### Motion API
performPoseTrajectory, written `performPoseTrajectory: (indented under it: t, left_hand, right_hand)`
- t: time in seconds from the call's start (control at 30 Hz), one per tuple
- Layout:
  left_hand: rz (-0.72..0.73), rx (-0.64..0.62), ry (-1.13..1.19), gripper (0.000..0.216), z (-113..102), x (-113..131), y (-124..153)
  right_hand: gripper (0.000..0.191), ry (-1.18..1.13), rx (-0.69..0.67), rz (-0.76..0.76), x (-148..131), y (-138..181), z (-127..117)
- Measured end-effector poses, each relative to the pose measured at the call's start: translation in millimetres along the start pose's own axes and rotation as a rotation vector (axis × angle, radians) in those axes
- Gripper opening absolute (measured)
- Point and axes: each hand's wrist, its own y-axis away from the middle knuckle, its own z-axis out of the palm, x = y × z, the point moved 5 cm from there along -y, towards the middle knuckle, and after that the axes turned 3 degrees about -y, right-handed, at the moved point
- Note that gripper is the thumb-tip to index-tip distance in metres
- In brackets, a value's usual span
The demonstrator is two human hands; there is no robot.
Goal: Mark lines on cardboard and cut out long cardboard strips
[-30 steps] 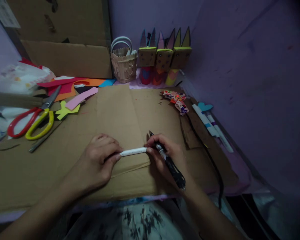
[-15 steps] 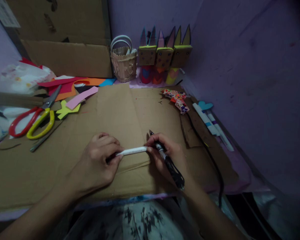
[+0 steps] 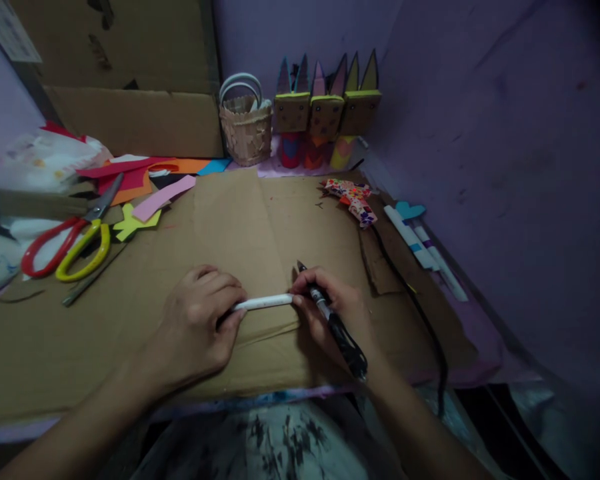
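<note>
**2 hands on a thin white stick**

While the left hand (image 3: 197, 327) pinches 1 end of a thin white stick (image 3: 263, 303) with its fingertips closed on it, the right hand (image 3: 333, 317) pinches the other end with thumb and forefinger and keeps a black pen (image 3: 336, 327) tucked between its fingers, tip pointing away from the body. The stick lies flat on the cardboard sheet (image 3: 240, 220), near its front edge and about midway along it. It looks like tightly rolled paper: very light, fairly stiff along its length, but likely to crush or unroll if squeezed hard, so a gentle grip at both ends suits it best. Toward the left edge lie 2 pairs of scissors (image 3: 67, 243) and coloured paper scraps (image 3: 145, 193). At the back edge stand a small basket (image 3: 245, 127) and 3 paper figures (image 3: 325, 113); 2 markers (image 3: 423, 243) rest by the right edge.
</note>
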Motion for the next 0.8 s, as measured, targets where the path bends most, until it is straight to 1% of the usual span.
performPoseTrajectory:
  t: [0.43,0.57,0.7,0.8]
  left_hand:
    - [0.024,0.021,-0.073,0.01,0,3,2]
    - [0.022,0.027,-0.072,0.01,-1,3,1]
    - [0.028,0.002,-0.07,0.01,-1,1,2]
    - [0.051,0.001,-0.074,0.011,0,-1,3]
  right_hand:
    - [0.004,0.016,0.002,0.038,1,1,-2]
    - [0.007,-0.094,0.029,0.085,7,1,-3]
    - [0.007,-0.268,0.142,0.13,13,0,-6]
    - [0.009,-0.291,0.166,0.116,14,0,-7]
